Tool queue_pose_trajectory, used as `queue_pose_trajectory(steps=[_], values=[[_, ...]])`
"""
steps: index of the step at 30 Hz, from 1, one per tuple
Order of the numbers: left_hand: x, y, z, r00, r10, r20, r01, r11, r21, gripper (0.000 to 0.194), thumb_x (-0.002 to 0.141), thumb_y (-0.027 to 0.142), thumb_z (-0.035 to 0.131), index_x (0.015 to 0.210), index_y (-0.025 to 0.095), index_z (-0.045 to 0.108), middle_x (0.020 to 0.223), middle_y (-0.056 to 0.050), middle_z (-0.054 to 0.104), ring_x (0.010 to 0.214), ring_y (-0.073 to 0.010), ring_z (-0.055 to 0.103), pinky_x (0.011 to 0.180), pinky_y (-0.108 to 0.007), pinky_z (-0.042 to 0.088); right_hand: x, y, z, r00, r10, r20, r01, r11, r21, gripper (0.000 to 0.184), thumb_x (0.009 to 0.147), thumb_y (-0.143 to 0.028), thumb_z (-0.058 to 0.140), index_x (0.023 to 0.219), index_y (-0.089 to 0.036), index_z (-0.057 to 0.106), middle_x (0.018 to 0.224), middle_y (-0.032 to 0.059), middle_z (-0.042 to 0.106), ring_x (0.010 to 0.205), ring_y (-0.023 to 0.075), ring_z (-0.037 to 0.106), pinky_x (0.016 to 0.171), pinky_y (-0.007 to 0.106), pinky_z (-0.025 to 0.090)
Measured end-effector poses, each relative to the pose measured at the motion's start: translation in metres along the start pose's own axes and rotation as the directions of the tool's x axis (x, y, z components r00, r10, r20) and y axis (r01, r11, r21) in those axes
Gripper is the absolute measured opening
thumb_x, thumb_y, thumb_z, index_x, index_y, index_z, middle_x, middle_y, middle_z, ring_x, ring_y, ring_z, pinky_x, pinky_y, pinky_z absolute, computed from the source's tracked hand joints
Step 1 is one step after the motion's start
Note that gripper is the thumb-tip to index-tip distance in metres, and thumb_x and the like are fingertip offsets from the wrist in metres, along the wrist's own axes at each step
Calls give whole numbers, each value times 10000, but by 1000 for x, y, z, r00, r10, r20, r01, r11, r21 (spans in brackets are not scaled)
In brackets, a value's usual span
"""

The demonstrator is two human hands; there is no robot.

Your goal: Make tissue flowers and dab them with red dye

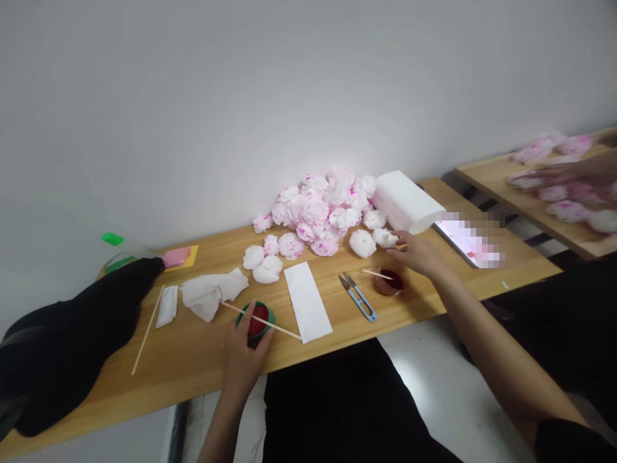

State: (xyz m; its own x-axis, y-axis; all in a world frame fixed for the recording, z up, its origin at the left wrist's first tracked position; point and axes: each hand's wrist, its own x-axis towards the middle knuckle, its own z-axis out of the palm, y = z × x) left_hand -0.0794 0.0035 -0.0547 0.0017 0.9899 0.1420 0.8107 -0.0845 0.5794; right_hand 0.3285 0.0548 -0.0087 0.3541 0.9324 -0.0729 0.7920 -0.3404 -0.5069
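Note:
My left hand point(243, 347) has its fingers and thumb round a small green bowl point(271, 313) of red liquid near the table's front edge. A thin wooden stick point(284, 329) crosses over the bowl, passing by the index finger. At the other side, my right hand point(412, 251) pinches the edge of a white paper flower point(384, 238). Another white paper flower point(362, 244) sits just left of it. Below that hand stands a cup of dark red liquid point(389, 283) with a short stick point(376, 274) resting in it. A flat strip of white paper point(308, 302) lies between my hands.
Blue thread snips point(359, 299) lie by the strip. Pink-tinged paper flowers point(313, 212) are piled against the wall, beside a tissue pack point(409, 199) and a phone point(463, 241). Crumpled tissue point(207, 296) and black cloth point(87, 334) occupy the left. Another person's hand point(578, 170) is at the right table.

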Motion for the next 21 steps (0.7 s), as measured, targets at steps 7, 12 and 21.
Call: queue_pose_trajectory(steps=[7,12,21], values=[[1,2,-2,1000,-10,20,10,1000,3,623,758,474,579,1320,220,490,1082,-124,585,967,-287,569,875,-486,468,12,-31,-1,996,35,84,5,902,-432,389,835,-398,516,1112,-138,599,1040,202,672,956,344,629,743,387,450],[0,5,-3,1000,-12,-8,13,1000,23,635,749,481,585,1318,217,487,1057,-116,591,960,-288,580,872,-489,471,13,-33,0,994,34,106,26,853,-521,306,826,-245,487,1080,-130,611,1046,197,670,957,329,639,720,359,444],[-16,18,-26,985,-46,-166,68,990,126,663,742,581,579,1313,260,482,1053,-98,497,998,-283,537,870,-468,472,10,-21,-5,994,47,94,14,828,-561,545,927,-500,258,1133,-113,580,973,225,676,910,357,653,682,384,439]])
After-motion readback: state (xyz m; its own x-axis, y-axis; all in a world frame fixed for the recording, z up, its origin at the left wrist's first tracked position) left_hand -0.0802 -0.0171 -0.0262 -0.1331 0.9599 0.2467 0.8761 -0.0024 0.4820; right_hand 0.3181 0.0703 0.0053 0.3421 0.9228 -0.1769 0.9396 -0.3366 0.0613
